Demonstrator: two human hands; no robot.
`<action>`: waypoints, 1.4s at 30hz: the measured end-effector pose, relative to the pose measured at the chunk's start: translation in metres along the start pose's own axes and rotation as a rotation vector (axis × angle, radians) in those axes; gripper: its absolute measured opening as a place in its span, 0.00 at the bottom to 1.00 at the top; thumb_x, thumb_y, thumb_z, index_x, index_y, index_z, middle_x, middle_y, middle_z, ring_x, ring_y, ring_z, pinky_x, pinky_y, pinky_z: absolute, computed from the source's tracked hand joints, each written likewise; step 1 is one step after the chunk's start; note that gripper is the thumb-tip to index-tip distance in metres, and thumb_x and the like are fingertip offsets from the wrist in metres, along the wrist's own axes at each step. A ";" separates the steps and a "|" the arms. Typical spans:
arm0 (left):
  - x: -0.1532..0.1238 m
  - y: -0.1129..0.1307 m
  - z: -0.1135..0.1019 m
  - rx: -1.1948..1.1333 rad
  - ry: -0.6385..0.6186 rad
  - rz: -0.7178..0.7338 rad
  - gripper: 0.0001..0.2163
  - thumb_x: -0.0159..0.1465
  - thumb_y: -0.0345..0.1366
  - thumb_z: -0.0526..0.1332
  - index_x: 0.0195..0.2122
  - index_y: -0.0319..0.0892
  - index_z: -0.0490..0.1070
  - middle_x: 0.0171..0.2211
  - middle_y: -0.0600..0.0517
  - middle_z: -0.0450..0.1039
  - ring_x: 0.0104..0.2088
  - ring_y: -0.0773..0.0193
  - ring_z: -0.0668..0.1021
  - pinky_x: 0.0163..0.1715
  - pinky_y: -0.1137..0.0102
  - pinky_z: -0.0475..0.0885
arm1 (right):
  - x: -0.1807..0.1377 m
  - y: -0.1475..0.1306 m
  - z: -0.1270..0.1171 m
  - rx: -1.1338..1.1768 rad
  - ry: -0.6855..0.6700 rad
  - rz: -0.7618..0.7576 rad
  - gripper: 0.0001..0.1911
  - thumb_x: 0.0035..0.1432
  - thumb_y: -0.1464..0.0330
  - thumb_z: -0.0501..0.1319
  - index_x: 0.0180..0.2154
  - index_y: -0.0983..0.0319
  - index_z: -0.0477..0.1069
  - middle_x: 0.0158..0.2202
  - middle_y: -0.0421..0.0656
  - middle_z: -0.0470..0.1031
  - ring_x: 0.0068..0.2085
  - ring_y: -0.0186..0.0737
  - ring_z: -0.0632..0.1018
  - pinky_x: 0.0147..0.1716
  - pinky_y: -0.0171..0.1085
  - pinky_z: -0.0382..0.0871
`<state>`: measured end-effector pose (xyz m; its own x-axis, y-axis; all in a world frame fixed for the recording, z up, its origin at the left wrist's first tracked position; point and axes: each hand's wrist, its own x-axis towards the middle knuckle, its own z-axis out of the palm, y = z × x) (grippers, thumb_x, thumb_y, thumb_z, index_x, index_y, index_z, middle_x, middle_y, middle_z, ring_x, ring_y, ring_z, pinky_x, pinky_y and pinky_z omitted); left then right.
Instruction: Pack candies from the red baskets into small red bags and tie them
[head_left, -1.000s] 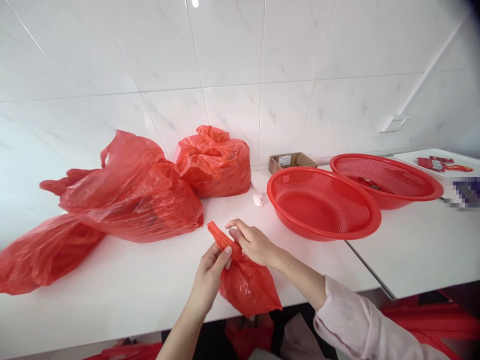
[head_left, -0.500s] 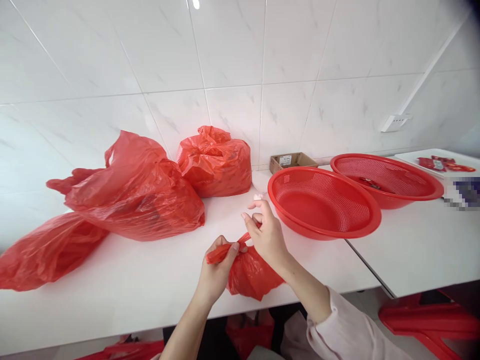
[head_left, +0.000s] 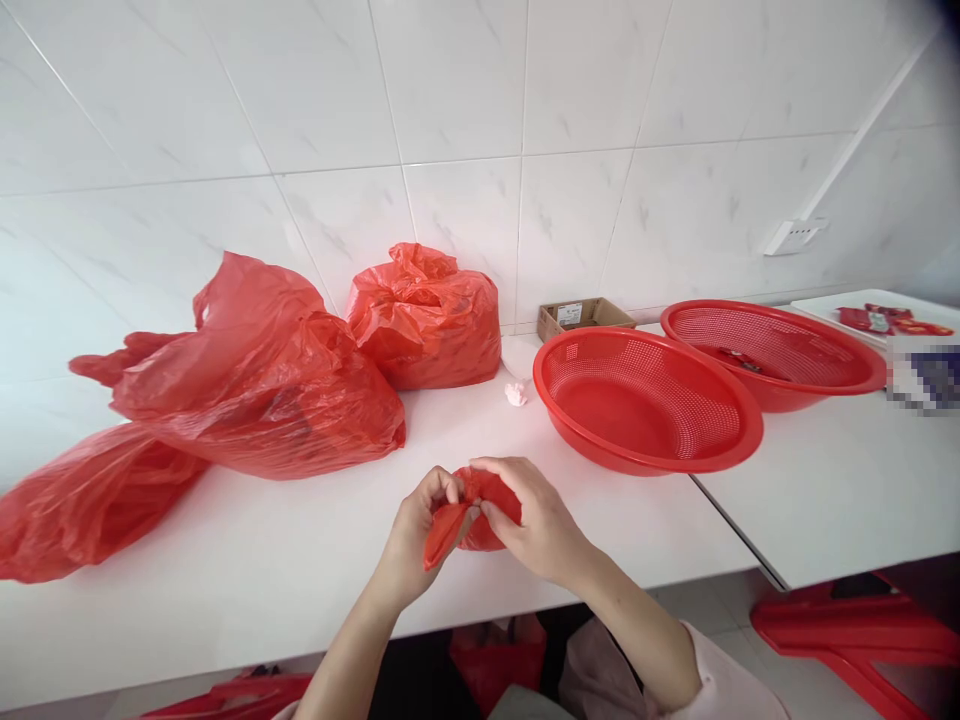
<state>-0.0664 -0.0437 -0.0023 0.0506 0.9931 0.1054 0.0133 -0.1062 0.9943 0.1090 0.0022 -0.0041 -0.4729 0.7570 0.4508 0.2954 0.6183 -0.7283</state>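
Observation:
A small red plastic bag rests near the table's front edge, between my two hands. My left hand is closed around its gathered neck, and a flattened end of the plastic sticks out below the thumb. From the other side, my right hand pinches the bag at the same neck, its fingers curved over the top. The fingertips of both hands nearly meet there. What the bag contains is hidden, and part of it lies behind my right hand.
Larger red plastic bags lie to the left, with another full bag against the tiled wall. Two red perforated baskets stand at right. Behind them are a cardboard box and a white tray. A crumpled tissue lies mid-table.
My right hand has come down from above the bag and now pinches its neck beside my left hand. The bag's body has turned and shows less toward the front edge.

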 end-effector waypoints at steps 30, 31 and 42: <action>-0.001 -0.022 0.011 0.662 0.377 0.502 0.06 0.62 0.30 0.57 0.40 0.46 0.67 0.38 0.51 0.71 0.37 0.63 0.77 0.35 0.71 0.70 | 0.012 0.010 0.024 0.858 -0.173 0.464 0.14 0.58 0.58 0.63 0.40 0.61 0.77 0.36 0.43 0.77 0.40 0.39 0.77 0.44 0.39 0.70; -0.002 -0.021 0.009 0.663 0.387 0.493 0.06 0.62 0.31 0.58 0.40 0.46 0.68 0.38 0.51 0.70 0.37 0.63 0.76 0.35 0.70 0.70 | 0.013 0.011 0.020 0.845 -0.193 0.474 0.14 0.57 0.58 0.64 0.39 0.61 0.77 0.35 0.43 0.77 0.39 0.39 0.77 0.43 0.39 0.70; -0.012 -0.013 -0.003 0.566 0.220 0.418 0.08 0.62 0.29 0.61 0.41 0.46 0.73 0.46 0.48 0.73 0.46 0.59 0.77 0.44 0.68 0.71 | 0.027 -0.004 -0.012 0.544 -0.470 0.424 0.06 0.52 0.72 0.63 0.35 0.63 0.75 0.32 0.39 0.75 0.32 0.32 0.72 0.34 0.33 0.65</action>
<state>-0.0698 -0.0541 -0.0164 -0.0366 0.8449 0.5337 0.5534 -0.4276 0.7148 0.1047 0.0224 0.0174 -0.7447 0.6610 -0.0923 0.1410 0.0207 -0.9898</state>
